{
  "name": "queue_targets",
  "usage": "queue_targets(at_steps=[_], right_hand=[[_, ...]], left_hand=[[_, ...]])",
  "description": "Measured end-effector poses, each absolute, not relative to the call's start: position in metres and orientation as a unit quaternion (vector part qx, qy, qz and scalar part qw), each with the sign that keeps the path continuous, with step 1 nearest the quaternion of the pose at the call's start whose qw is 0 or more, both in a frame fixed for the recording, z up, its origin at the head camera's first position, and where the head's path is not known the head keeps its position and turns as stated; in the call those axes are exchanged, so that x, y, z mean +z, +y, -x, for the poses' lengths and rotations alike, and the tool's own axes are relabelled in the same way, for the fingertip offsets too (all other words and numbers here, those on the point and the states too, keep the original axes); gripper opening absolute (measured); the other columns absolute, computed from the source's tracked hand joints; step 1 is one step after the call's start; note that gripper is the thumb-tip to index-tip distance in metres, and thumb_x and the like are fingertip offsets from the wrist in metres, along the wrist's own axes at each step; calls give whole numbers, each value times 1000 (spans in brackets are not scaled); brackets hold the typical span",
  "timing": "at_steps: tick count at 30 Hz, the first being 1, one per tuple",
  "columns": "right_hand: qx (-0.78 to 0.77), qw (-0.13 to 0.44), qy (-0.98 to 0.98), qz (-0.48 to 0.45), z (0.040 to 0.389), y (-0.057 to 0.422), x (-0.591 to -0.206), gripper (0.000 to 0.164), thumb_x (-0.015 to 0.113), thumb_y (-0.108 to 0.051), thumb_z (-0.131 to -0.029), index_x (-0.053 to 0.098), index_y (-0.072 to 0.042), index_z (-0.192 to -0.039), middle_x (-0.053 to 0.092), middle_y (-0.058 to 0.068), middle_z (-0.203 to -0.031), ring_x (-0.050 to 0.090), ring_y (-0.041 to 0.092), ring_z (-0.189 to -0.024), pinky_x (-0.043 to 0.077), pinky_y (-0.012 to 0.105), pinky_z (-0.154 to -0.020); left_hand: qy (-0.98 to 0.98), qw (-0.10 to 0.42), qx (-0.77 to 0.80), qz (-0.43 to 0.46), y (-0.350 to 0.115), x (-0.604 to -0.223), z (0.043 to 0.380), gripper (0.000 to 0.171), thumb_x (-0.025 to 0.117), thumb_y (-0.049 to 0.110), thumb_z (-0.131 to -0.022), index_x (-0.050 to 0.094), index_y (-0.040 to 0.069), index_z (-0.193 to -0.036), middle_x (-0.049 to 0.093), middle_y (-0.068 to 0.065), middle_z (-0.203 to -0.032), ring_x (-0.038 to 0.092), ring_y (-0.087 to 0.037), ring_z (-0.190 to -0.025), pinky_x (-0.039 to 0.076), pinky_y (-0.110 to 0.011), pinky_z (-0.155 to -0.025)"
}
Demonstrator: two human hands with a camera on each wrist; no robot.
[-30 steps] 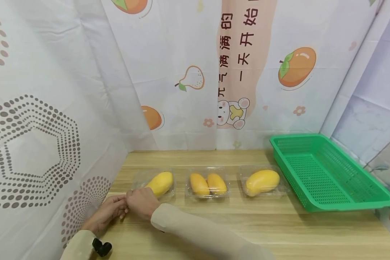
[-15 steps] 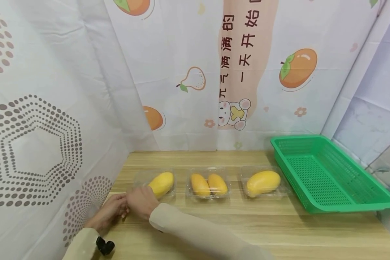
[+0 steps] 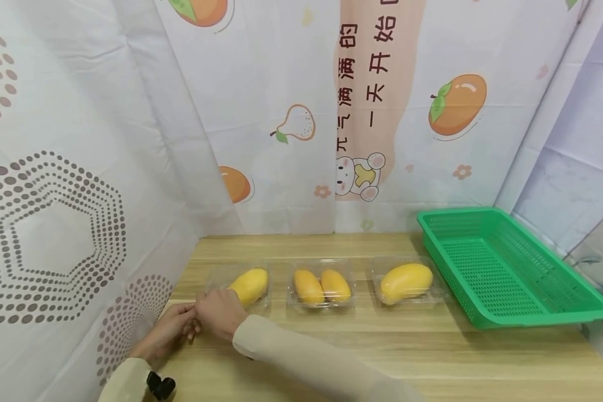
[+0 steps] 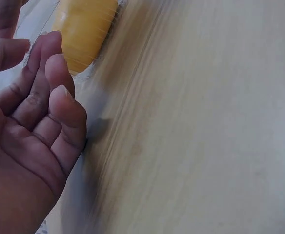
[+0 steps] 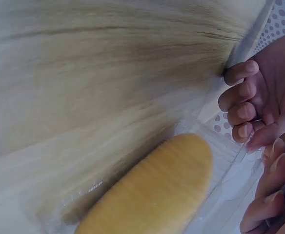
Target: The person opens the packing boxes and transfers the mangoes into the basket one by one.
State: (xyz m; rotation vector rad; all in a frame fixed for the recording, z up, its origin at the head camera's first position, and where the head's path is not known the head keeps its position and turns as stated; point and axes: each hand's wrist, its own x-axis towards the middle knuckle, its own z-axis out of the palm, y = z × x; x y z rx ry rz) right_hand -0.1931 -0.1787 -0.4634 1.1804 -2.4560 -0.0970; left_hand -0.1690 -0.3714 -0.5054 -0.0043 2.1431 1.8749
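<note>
At the left end of the table, a yellow mango point(image 3: 251, 286) lies in a clear plastic clamshell box point(image 3: 217, 273). My left hand point(image 3: 168, 330) and right hand point(image 3: 221, 314) meet at the box's near left corner. In the right wrist view, the left thumb and index fingertip pinch the thin clear edge point(image 5: 225, 140). Beside them the right hand point(image 5: 274, 190) has its fingers curled at the same edge, pinching it. The left wrist view shows the left palm point(image 4: 25, 136) turned up, with the mango point(image 4: 86, 34) beyond the fingertips.
Two smaller mangoes sit in a middle clear box point(image 3: 321, 263). A third clear box point(image 3: 377, 263) holds one large mango point(image 3: 407, 281). The green basket point(image 3: 537, 320) stands at the right. Printed curtains point(image 3: 291, 212) border the wooden table point(image 3: 341, 357) at the back and left.
Both hands stay at the box's corner with almost no movement. The head view shifts only slightly.
</note>
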Motion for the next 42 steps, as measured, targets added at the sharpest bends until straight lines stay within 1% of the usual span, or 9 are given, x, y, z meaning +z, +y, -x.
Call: queue_targets(at_steps=[6, 9, 12, 15, 19, 23, 30, 36, 42], right_hand=[[-46, 257, -857, -443, 194, -169, -465, 19, 69, -40, -100, 60, -25, -91, 57, -13, -67, 53, 3, -53, 43, 20, -43], [-60, 253, -856, -447, 194, -162, -466, 23, 69, -46, -98, 57, -26, -96, 54, -14, -65, 49, 2, -50, 40, 20, -41], [-82, 237, -862, -440, 194, -156, -466, 19, 70, -40, -98, 56, -27, -98, 52, -14, -66, 47, 1, -48, 39, 21, -40], [-97, 224, -869, -431, 195, -149, -467, 18, 72, -34, -97, 55, -27, -100, 58, -14, -72, 52, 3, -51, 42, 23, -40], [-105, 214, -873, -426, 198, -139, -468, 18, 72, -29, -96, 56, -27, -106, 64, -13, -77, 55, 5, -54, 44, 25, -41], [-104, 226, -867, -431, 201, -126, -471, 14, 69, -28, -98, 60, -26, -108, 65, -12, -75, 51, 5, -51, 41, 25, -39], [-93, 246, -851, -454, 206, -104, -469, 11, 72, -26, -96, 63, -23, -101, 66, -10, -76, 50, 4, -55, 42, 25, -42], [-90, 244, -849, -459, 207, -89, -469, 7, 69, -24, -99, 63, -21, -96, 63, -8, -73, 44, 4, -53, 38, 23, -40], [-107, 274, -840, -456, 209, -81, -472, 18, 65, -25, -100, 63, -18, -83, 58, -8, -67, 35, 5, -50, 37, 22, -40]], left_hand=[[749, 162, 642, -27, -372, -505, 171, 24, 52, 20, -110, 70, 5, -106, 64, -3, -83, 58, -11, -69, 52, -24, -59], [756, 169, 632, -38, -373, -504, 171, 28, 53, 24, -110, 70, 3, -102, 66, -5, -86, 59, -11, -70, 53, -26, -59], [762, 171, 622, -47, -373, -502, 171, 33, 54, 25, -109, 66, -5, -102, 68, -8, -90, 60, -12, -71, 54, -27, -59], [767, 166, 619, -38, -372, -503, 171, 37, 56, 24, -108, 63, -12, -104, 69, -11, -91, 60, -12, -70, 53, -27, -57], [774, 163, 612, -22, -372, -503, 171, 38, 58, 25, -107, 62, -13, -106, 69, -11, -91, 61, -12, -71, 52, -26, -57], [790, 164, 591, -18, -373, -500, 170, 39, 58, 27, -107, 63, -12, -107, 69, -11, -91, 61, -13, -72, 51, -26, -57], [808, 160, 567, -23, -373, -497, 170, 41, 58, 26, -106, 61, -14, -106, 68, -8, -88, 59, -11, -69, 50, -26, -53], [805, 166, 569, -40, -375, -496, 169, 35, 53, 20, -109, 60, -14, -105, 68, -6, -87, 60, -10, -70, 49, -23, -54], [799, 168, 575, -52, -375, -495, 168, 33, 53, 18, -109, 62, -13, -105, 69, -8, -89, 61, -10, -72, 50, -23, -57]])
